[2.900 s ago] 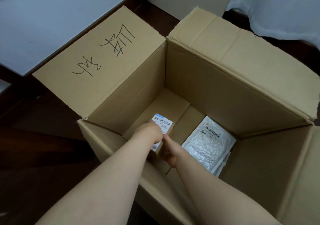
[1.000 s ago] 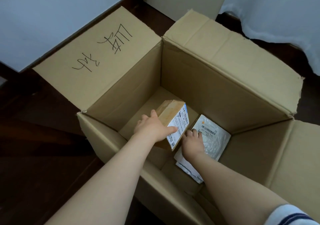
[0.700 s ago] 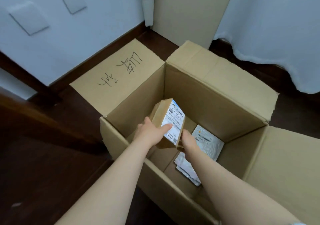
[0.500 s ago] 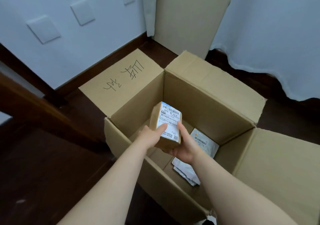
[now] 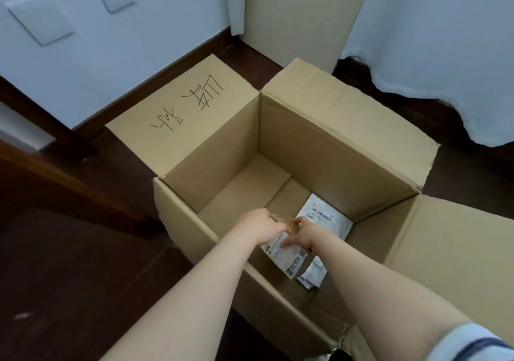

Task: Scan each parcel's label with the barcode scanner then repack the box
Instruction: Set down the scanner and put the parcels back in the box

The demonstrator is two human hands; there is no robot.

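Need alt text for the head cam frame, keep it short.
The left hand and right hand hold a small parcel with a white label low inside an open cardboard box. A white bubble mailer lies on the box floor beside it; one open flap bears handwriting.

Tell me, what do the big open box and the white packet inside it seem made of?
The big box looks like matt brown cardboard: creased flaps, pen writing on one. The white packet seems thin plastic film, slightly shiny and crumpled, with a printed label; any padding cannot be told.
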